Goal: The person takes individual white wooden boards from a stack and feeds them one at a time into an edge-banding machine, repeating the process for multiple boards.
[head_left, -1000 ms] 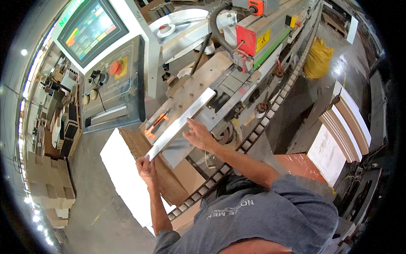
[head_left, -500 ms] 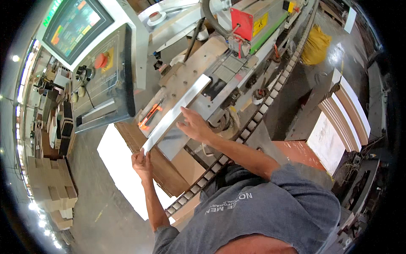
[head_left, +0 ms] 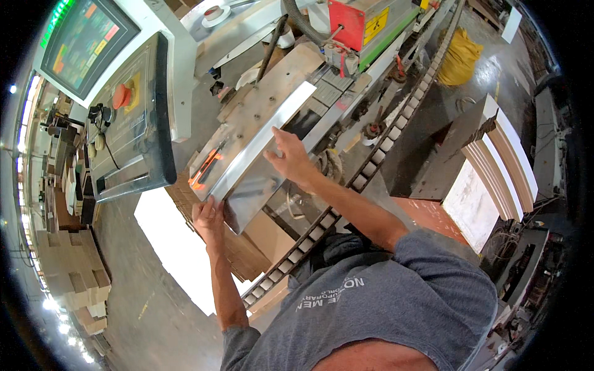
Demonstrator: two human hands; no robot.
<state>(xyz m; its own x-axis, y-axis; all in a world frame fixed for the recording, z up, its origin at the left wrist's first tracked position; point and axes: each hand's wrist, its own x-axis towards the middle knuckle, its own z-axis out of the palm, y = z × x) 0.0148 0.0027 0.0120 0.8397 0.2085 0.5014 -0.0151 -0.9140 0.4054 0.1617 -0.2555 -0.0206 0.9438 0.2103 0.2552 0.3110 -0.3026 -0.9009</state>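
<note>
A long white strip of board (head_left: 288, 110) lies slantwise along the machine's worn metal table (head_left: 238, 207). At its near end my left hand (head_left: 209, 221) is closed, fingers and thumb on the strip. My right hand (head_left: 291, 159) is open beside the strip's right side, its index finger touching the edge around the middle and the other fingers loosely bent. The far end of the strip rests close to the machine's feed pads (head_left: 334, 86). An orange utility knife (head_left: 206, 170) lies on the table just left of the strip.
A control panel with a screen (head_left: 90, 46) and red stop button (head_left: 121, 97) stands at the left. A roller track (head_left: 371, 168) runs diagonally between me and the machine. Curved boards (head_left: 498, 170) are stacked at the right, near a yellow sack (head_left: 461, 57).
The strip has slid forward along the table, away from me, and now lies flatter against it. Both hands have moved with it. My view has also shifted slightly.
</note>
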